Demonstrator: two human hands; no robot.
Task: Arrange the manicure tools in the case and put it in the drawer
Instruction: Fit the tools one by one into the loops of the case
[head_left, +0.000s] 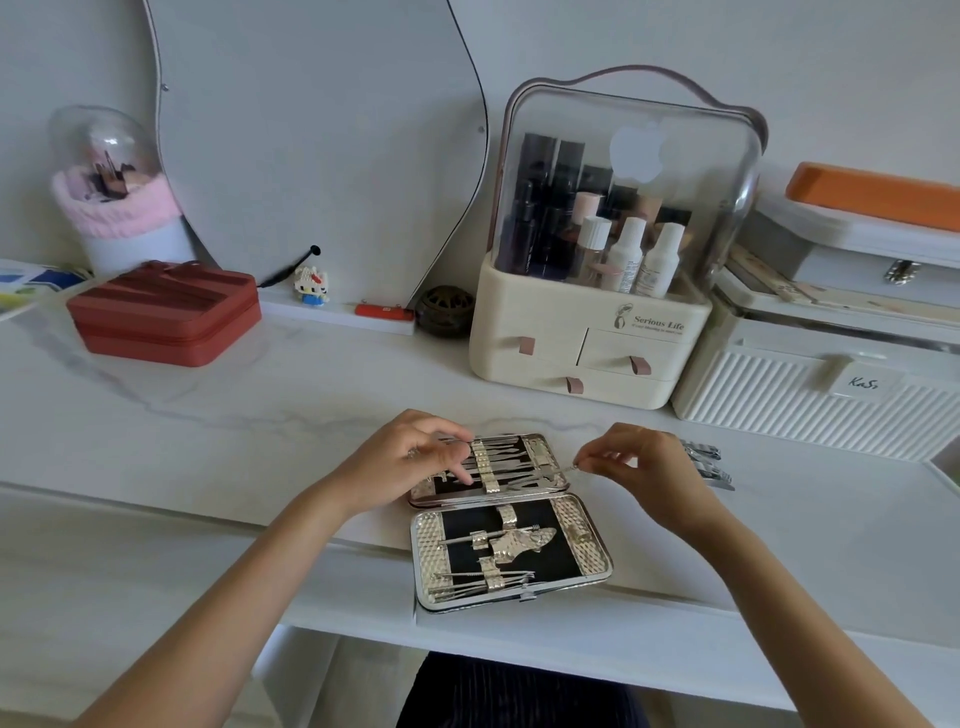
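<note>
The silver manicure case (589, 540) lies open on the white desk's front edge, black lining up. Its far half holds several slim metal tools under a silver strap (485, 465); its near half holds a few more. My left hand (415, 460) rests on the far half's left side, fingertips pressing on the tools by the strap. My right hand (636, 467) pinches the end of a thin metal tool (561, 472) at the case's right rim, its tip pointing into the far half. Metal nail clippers (709, 462) lie on the desk just right of that hand.
A cream cosmetics organizer (587, 343) with small drawers stands behind the case. A white ribbed box (789, 400) is at the right, a red zip case (166, 317) at back left. A curved mirror (311, 156) leans on the wall.
</note>
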